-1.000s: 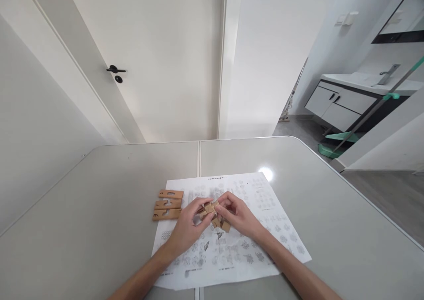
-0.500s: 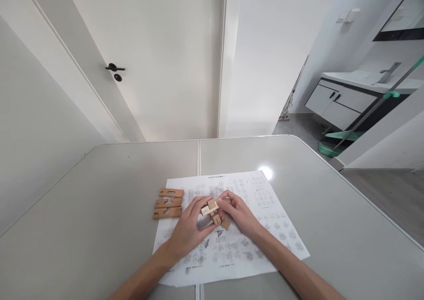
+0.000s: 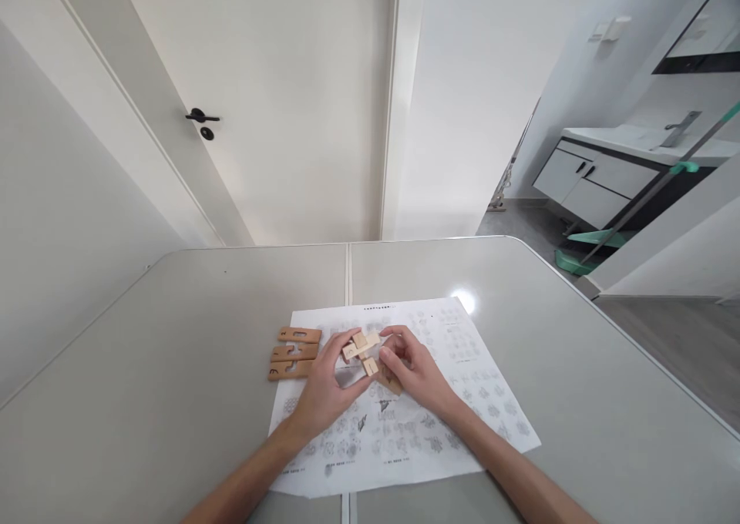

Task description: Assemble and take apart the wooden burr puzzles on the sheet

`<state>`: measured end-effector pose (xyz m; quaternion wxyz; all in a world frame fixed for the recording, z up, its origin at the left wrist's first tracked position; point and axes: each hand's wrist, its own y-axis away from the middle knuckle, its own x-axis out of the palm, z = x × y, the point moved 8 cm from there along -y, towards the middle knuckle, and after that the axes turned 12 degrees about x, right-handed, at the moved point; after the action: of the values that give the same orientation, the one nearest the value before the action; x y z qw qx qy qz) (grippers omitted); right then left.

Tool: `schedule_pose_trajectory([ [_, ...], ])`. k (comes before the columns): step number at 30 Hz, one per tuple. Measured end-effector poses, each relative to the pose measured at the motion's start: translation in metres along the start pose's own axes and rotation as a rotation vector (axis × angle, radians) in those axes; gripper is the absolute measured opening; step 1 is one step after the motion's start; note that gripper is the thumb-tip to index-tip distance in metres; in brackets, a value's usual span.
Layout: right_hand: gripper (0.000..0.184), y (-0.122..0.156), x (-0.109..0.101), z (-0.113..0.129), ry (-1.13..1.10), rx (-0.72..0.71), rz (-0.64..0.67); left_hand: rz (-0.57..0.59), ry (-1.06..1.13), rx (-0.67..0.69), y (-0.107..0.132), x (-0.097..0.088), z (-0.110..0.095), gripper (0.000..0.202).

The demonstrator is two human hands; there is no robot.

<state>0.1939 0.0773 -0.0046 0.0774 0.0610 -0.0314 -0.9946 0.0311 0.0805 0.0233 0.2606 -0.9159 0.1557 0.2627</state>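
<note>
My left hand [image 3: 329,385] grips a small cluster of interlocking wooden burr puzzle pieces [image 3: 361,344], its thumb below and fingers above. One pale bar in the cluster lies slantwise and carries a dark mark; a block end with a mark points toward me. Close to the bar's right end is my right hand [image 3: 417,370], fingers curled with a gap between index finger and thumb. Whether a fingertip touches the bar I cannot tell. Beneath the hands, another wooden piece [image 3: 391,384] lies on the printed sheet [image 3: 405,470], partly hidden.
Three notched, numbered wooden pieces [image 3: 299,335] lie in a stack of rows at the sheet's left edge. The grey table [image 3: 144,401] has a seam down its middle. Beyond it stand a white door [image 3: 289,108] and, to the right, a washbasin cabinet [image 3: 601,169].
The wooden cluster has shifted slightly left and up with my left hand and turned a little. My right fingers have loosened from the bar's end, and more of the bar shows.
</note>
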Motion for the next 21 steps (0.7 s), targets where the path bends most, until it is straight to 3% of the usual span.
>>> schedule_pose_trajectory([
  [2, 0.03, 0.005, -0.007, 0.011, 0.212, -0.127, -0.089, -0.062, -0.002, -0.05, -0.001, -0.007, 0.006, 0.059],
  [5, 0.02, 0.01, -0.006, 0.022, 0.466, -0.258, -0.083, -0.122, 0.02, -0.088, -0.002, -0.012, 0.01, 0.06],
  [9, 0.029, 0.009, -0.001, 0.022, 0.654, -0.312, -0.065, -0.135, 0.048, -0.097, -0.002, -0.011, 0.012, 0.058],
  [11, 0.02, 0.007, 0.002, 0.018, 0.695, -0.311, -0.06, -0.128, 0.05, -0.101, -0.001, -0.01, 0.012, 0.058],
  [14, 0.012, 0.004, -0.001, 0.013, 0.628, -0.276, -0.064, -0.113, 0.06, -0.112, -0.001, -0.008, 0.012, 0.059],
  [21, 0.023, 0.0, -0.024, 0.013, 0.215, -0.089, -0.12, -0.098, 0.076, -0.092, 0.0, -0.005, 0.011, 0.058],
])
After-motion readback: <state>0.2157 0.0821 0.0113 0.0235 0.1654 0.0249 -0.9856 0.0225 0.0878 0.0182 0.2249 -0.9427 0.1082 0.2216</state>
